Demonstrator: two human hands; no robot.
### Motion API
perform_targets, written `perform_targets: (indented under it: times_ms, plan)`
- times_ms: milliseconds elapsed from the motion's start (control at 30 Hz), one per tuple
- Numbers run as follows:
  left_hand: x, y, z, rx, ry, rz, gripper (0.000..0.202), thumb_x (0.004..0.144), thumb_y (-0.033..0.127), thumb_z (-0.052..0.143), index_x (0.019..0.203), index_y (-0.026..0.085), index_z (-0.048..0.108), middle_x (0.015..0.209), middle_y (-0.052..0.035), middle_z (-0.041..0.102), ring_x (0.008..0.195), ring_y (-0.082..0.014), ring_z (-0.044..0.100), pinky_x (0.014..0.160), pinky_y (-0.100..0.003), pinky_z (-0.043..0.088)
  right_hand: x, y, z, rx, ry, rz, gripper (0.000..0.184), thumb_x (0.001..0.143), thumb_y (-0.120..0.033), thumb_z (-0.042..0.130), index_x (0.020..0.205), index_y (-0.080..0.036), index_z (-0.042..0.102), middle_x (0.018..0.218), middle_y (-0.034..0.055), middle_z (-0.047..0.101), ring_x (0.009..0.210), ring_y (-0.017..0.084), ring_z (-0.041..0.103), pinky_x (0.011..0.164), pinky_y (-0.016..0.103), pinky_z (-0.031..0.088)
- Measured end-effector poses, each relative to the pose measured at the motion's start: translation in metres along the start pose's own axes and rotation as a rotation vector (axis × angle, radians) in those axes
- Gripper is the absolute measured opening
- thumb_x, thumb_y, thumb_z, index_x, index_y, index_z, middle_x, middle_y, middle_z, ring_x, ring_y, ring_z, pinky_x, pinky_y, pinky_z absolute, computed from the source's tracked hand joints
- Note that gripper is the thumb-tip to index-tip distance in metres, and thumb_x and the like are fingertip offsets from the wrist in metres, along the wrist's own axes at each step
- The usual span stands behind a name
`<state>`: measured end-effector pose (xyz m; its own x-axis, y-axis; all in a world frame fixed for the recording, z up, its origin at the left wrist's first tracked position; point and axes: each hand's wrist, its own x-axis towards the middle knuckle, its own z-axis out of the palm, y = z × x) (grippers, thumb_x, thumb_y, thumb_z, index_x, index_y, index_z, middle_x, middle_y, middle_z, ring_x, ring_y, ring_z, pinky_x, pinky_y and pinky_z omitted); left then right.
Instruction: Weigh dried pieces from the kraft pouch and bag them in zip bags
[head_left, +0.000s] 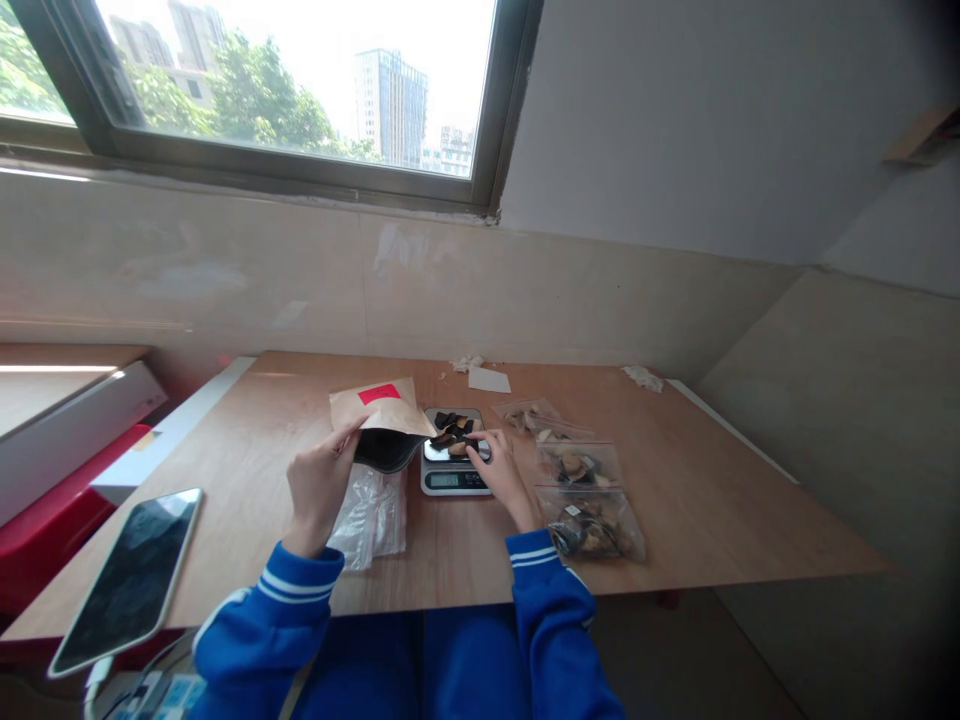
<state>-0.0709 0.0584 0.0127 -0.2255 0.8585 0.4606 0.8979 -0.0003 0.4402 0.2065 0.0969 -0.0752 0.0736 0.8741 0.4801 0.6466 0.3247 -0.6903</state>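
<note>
My left hand point(322, 487) grips a brown kraft paper pouch point(401, 402) with a red label; its dark-lined mouth faces me, tipped beside the scale. A digital kitchen scale point(455, 490) stands in front of me, its display too small to read. Dark and tan dried slices point(452, 425) lie heaped on its plate. At the plate's right edge, my right hand point(501, 470) has thumb and fingertips brought together around what looks like one dark dried slice. The pouch's inside is in shadow, so its contents are hidden.
Empty clear zip bags point(369, 520) lie under the pouch. Filled zip bags point(592, 525) are lined up right of the scale. A white card point(489, 379) and crumpled tissue point(643, 378) lie toward the wall. A phone point(131, 580) with a cable rests at the left edge.
</note>
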Motion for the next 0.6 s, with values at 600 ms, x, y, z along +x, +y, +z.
perform_targets:
  times_ms: [600]
  plan:
    - [0.010, 0.004, -0.004, -0.012, 0.091, -0.067, 0.031, 0.088, 0.043, 0.055, 0.113, 0.033, 0.071, 0.084, -0.0052, 0.075, 0.069, -0.0198, 0.064, 0.057, -0.025, 0.032, -0.024, 0.030, -0.015, 0.222, 0.403, 0.319, 0.028, 0.077, -0.039, 0.056, 0.089, -0.015, 0.064, 0.088, 0.0123, 0.070, 0.076, 0.022, 0.065, 0.071, 0.036, 0.053]
